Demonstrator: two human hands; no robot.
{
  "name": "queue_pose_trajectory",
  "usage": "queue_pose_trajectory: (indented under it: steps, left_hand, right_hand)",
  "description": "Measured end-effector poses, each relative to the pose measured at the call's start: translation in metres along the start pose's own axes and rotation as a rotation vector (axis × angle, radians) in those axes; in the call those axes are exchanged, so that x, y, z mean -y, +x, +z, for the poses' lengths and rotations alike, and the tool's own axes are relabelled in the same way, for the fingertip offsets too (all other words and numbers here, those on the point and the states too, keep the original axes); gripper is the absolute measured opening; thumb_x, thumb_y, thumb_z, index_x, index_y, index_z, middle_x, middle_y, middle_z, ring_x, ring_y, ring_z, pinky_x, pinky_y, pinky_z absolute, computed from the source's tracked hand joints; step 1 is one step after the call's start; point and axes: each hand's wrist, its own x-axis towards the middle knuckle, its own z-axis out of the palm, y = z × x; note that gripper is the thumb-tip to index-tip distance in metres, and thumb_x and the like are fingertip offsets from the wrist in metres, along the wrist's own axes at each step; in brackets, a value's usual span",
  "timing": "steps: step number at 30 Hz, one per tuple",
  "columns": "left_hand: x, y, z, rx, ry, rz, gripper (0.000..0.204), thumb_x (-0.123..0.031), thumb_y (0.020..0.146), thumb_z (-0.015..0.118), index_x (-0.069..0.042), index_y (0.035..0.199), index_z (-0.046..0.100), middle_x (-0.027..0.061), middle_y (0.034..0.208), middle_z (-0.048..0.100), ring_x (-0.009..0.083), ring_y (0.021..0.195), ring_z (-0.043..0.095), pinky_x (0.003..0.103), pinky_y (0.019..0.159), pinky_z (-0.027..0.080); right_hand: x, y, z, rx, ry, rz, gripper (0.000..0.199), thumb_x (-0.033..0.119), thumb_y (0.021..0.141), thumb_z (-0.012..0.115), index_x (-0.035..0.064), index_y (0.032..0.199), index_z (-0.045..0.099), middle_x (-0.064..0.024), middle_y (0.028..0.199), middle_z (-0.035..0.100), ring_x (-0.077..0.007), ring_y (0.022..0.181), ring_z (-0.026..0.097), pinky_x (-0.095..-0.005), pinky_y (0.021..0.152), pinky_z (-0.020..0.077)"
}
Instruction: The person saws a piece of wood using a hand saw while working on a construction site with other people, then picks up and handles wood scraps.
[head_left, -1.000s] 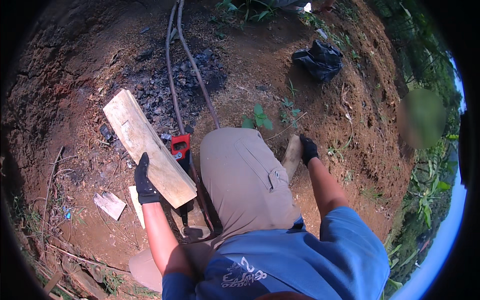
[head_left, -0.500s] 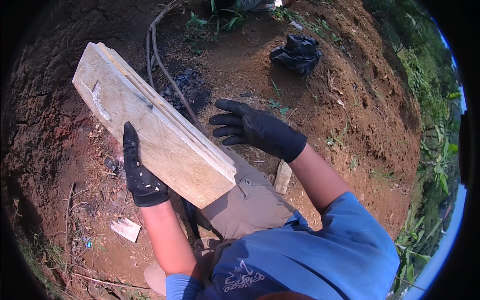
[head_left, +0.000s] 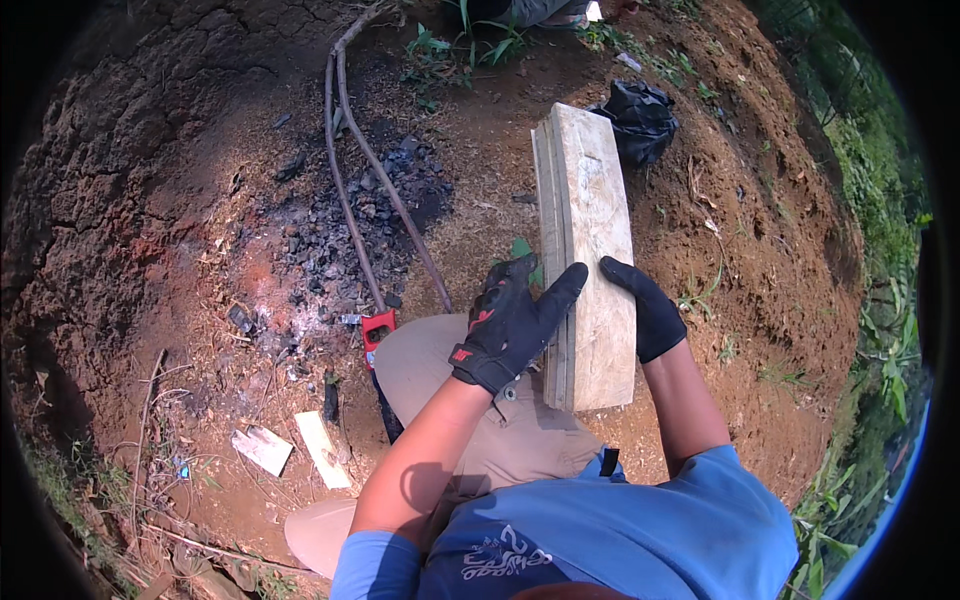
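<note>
A thick, pale length of wood (head_left: 597, 210) stands nearly upright over my lap, its left side stepped by lengthwise grooves; whether it is one block or stacked boards, I cannot tell. My left hand (head_left: 512, 322), in a black glove, grips its grooved side with the thumb over the edge. On the opposite side my right hand (head_left: 648, 312), also gloved in black, holds the wood with its thumb on the face. The fingers behind the wood are hidden.
Beside my knee lies a red-handled tool (head_left: 377, 328), partly hidden. Two long sticks (head_left: 385, 190) cross charred coals (head_left: 330, 250). Pale wood offcuts (head_left: 322, 450) lie lower left. A black plastic bag (head_left: 640, 120) rests beyond the wood, near an earth slope (head_left: 760, 230).
The wood has swung from the left over to the right and turned more upright. My right hand, open and apart before, now holds it too. My left hand has shifted to its grooved side.
</note>
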Motion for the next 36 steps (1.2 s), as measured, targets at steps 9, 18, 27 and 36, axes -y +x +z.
queue_pose_trajectory:
  steps: [9,18,27,36]
  left_hand:
    - [0.048,-0.139,-0.118,-0.373,-0.287,-0.106,0.046,-0.016,0.099,0.063,-0.001,0.142,0.057,0.0153,0.132,0.066,0.0217,0.119,0.064,0.037,0.104,0.049]
    - [0.147,-0.335,-0.206,-0.941,-0.566,-0.514,0.047,-0.039,0.105,0.057,-0.004,0.137,0.062,0.0117,0.128,0.068,0.0249,0.115,0.067,0.038,0.095,0.054]
    - [0.171,-0.372,-0.188,-1.008,-0.619,-0.638,0.048,-0.04,0.105,0.058,-0.004,0.135,0.063,0.0135,0.12,0.07,0.0264,0.108,0.069,0.039,0.094,0.055]
    - [0.207,-0.324,-0.181,-0.989,-0.663,-0.615,0.053,-0.044,0.105,0.058,0.0,0.136,0.061,0.0148,0.123,0.069,0.0265,0.109,0.07,0.04,0.096,0.055]
  right_hand:
    - [0.044,0.151,-0.086,-0.136,-0.51,0.045,0.065,0.036,0.084,0.083,-0.0026,0.132,0.061,-0.0146,0.111,0.073,-0.0257,0.095,0.073,-0.0399,0.089,0.0581]
    - [0.003,0.364,-0.107,-0.186,-0.705,0.181,0.07,0.037,0.072,0.092,-0.0029,0.124,0.067,-0.0138,0.108,0.075,-0.0258,0.09,0.074,-0.0395,0.088,0.0588]
    - [-0.015,0.448,-0.148,-0.316,-1.319,0.168,0.074,0.055,0.08,0.083,-0.0017,0.125,0.07,-0.0157,0.117,0.075,-0.0289,0.101,0.074,-0.0435,0.094,0.0555]
    - [-0.014,0.4,-0.039,-0.43,-2.03,-0.276,0.086,0.056,0.084,0.075,0.007,0.15,0.051,-0.0208,0.145,0.059,-0.0419,0.136,0.054,-0.0493,0.115,0.0425]
